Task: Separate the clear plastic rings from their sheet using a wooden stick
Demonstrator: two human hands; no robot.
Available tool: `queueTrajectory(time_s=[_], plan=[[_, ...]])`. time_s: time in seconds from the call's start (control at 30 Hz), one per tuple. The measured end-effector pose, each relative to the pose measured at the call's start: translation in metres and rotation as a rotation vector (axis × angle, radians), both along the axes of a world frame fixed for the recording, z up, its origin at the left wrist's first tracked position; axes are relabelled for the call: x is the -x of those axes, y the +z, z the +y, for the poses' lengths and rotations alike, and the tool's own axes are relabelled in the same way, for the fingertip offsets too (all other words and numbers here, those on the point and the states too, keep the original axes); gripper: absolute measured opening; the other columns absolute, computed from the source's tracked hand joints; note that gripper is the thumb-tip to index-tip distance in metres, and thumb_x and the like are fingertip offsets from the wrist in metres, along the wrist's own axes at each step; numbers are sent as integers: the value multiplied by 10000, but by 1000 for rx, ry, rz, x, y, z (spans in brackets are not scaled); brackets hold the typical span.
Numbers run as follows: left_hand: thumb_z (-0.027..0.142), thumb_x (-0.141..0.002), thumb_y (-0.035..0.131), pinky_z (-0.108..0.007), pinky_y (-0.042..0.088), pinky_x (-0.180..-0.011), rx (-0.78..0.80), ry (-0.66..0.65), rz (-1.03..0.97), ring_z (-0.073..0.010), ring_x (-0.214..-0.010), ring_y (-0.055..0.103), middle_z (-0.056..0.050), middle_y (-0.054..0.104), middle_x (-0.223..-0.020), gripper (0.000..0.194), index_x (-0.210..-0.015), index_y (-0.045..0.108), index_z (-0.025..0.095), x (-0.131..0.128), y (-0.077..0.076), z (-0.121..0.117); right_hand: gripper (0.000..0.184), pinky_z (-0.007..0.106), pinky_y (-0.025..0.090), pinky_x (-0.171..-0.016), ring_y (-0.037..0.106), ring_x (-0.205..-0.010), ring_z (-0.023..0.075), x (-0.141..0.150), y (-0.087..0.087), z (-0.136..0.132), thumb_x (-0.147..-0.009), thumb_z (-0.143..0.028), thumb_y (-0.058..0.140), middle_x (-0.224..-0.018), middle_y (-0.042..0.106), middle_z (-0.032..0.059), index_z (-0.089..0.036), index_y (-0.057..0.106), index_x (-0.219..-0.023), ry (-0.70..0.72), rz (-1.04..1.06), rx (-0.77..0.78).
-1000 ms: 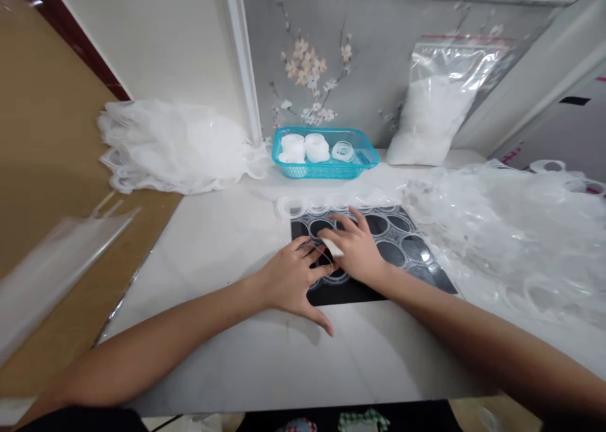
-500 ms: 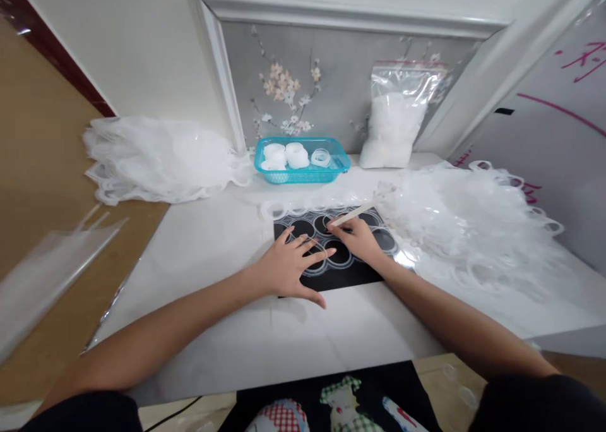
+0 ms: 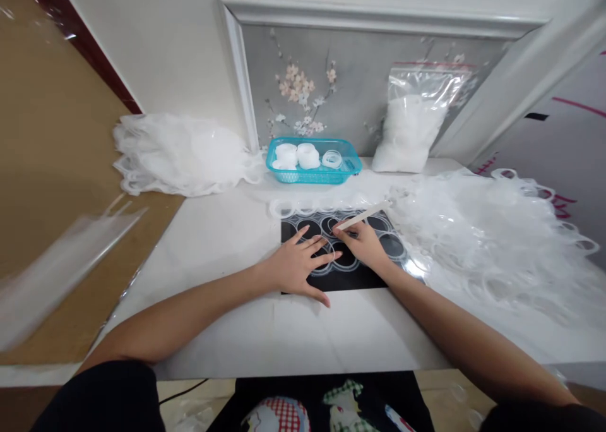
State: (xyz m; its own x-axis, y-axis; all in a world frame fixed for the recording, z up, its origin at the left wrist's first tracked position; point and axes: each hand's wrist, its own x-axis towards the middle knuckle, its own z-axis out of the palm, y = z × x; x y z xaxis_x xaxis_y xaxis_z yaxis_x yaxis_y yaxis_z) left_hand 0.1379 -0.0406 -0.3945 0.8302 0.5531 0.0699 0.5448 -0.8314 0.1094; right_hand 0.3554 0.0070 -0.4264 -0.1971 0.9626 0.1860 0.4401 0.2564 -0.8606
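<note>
My left hand (image 3: 303, 264) lies with spread fingers over the left part of a black mat (image 3: 336, 283). A thin clear ring (image 3: 334, 245) loops about its fingertips; whether it is worn or only touched I cannot tell. On the mat lies a translucent sheet of joined rings (image 3: 344, 264), with black showing through the round openings. My right hand (image 3: 362, 242) pinches a slim, pale stick-like tool (image 3: 363, 216). Its lower end is hidden by the fingers, close to an upper opening of the sheet.
A blue basket (image 3: 315, 177) holding several white ring stacks stands behind the mat. Beside it is a zip bag (image 3: 409, 132) of white material. Piles of translucent ring sheets lie left (image 3: 184, 157) and right (image 3: 478, 230). A strip of rings (image 3: 310, 206) borders the mat's far edge.
The whole view has shifted, so the things appear slightly further right. Both hands keep nearly the same places over the mat, the right one still holding the stick-like tool.
</note>
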Motion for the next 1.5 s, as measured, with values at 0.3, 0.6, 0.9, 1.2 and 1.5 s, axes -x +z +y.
queueTrajectory(time_s=[0.3, 0.6, 0.9, 1.2, 1.5], plan=[[880, -695, 405, -516, 120, -1167, -29, -60, -73, -330, -1367, 370, -206, 407, -1455, 1025, -1438, 416, 175, 1, -8, 4, 181, 431, 420, -973, 601, -1067, 279, 6, 8, -10, -874, -227, 528, -939, 731, 69, -198, 707, -862, 34, -359, -330], [860, -633, 542, -531, 176, -1152, 15, -92, -58, -352, -1359, 371, -186, 414, -1458, 1008, -1396, 484, 203, 1, -4, 6, 272, 504, 229, -1080, 522, -1172, 304, 15, 19, -1, -843, -106, 481, -854, 729, 105, -186, 708, -970, -7, -759, -510], [801, -805, 381, -491, 108, -1169, 33, -61, -50, -264, -1385, 355, -163, 399, -1474, 913, -1497, 285, 212, -4, 6, 14, 230, 460, 398, -984, 594, -1035, 280, -47, 41, 41, -845, -255, 517, -983, 724, 122, -151, 721, -851, -332, -217, -284], [798, -810, 373, -531, 158, -1133, -5, -92, 29, -330, -1384, 340, -155, 400, -1476, 841, -1466, 365, 271, -48, 2, 27, 217, 344, 548, -809, 703, -849, 217, -37, 3, 5, -833, -328, 562, -932, 746, 76, -174, 714, -837, -153, -53, -122], [831, -758, 412, -496, 188, -1134, -28, -65, 42, -352, -1377, 343, -168, 380, -1485, 942, -1480, 340, 231, -48, -3, 23, 326, 370, 528, -864, 693, -917, 255, -39, 14, 0, -882, -403, 516, -899, 744, 91, -154, 723, -842, -358, 38, -179]])
